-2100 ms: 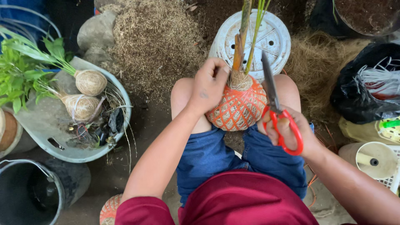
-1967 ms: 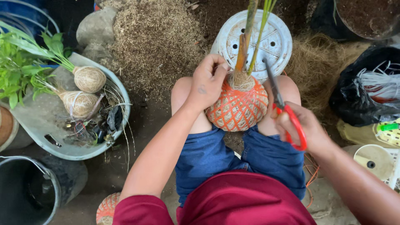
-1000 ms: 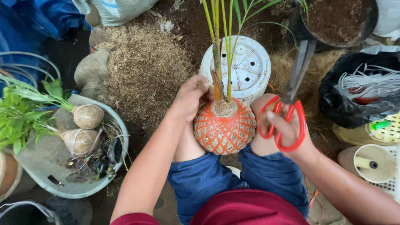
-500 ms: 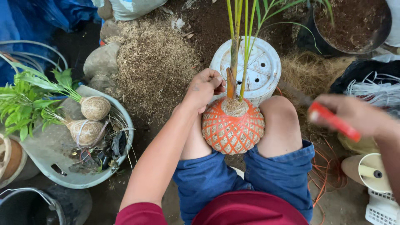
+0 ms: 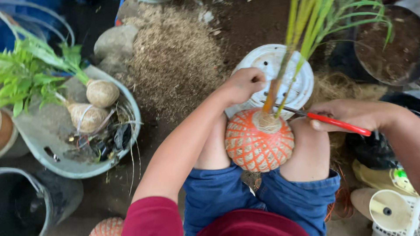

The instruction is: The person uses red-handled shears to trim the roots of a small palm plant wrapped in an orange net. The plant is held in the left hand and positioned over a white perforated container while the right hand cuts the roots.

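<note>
A round plant ball (image 5: 259, 140) wrapped in orange netting rests between my knees, with green and yellow stems (image 5: 302, 35) rising from its fibrous top. My left hand (image 5: 243, 84) grips at the top edge of the ball beside the stem base. My right hand (image 5: 350, 114) holds red-handled scissors (image 5: 333, 122) level, their blades pointing left and reaching the stem base just above the ball.
A white perforated lid (image 5: 294, 74) lies behind the ball. A pile of coconut fibre (image 5: 175, 57) spreads at centre back. A grey basin (image 5: 26, 131) at left holds two twine-wrapped plant balls (image 5: 89, 107) with green leaves. A soil pot (image 5: 393, 48) stands at back right, a white spool (image 5: 387, 209) at lower right.
My right hand swung out to the right with the scissors, then came back in; the blades now lie level at the stem base. The left hand stayed on the ball's top.
</note>
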